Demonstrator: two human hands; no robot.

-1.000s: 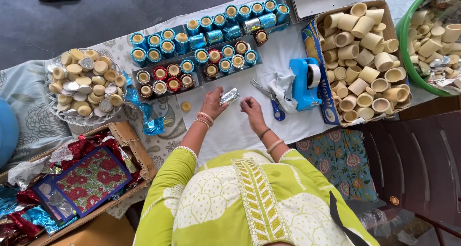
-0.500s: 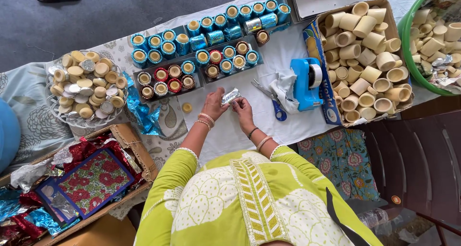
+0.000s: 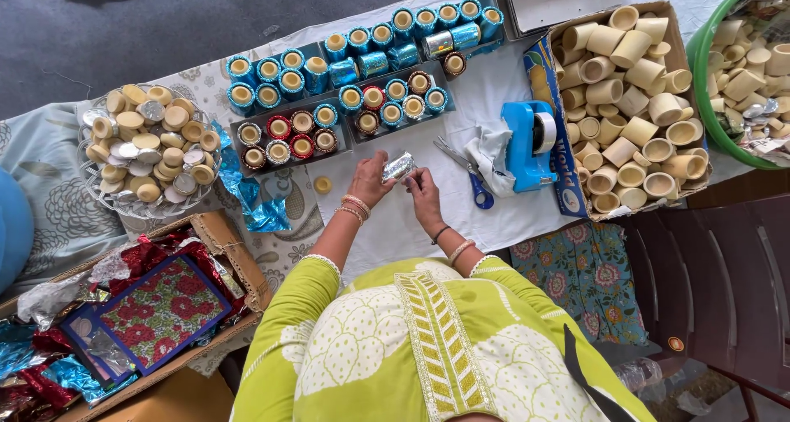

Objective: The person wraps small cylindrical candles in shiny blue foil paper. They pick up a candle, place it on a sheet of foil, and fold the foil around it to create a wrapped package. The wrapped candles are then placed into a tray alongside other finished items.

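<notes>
The single head view looks almost straight down from well above the person, taking in the green garment (image 3: 428, 348) near, the white-covered table (image 3: 494, 84) beyond, and the grey floor (image 3: 189, 18) farthest off.

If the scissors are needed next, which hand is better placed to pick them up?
Probably the right hand: the blue-handled scissors lie just to its right on the white cloth. The left hand, on the silver-wrapped piece, would have to cross over.
</notes>
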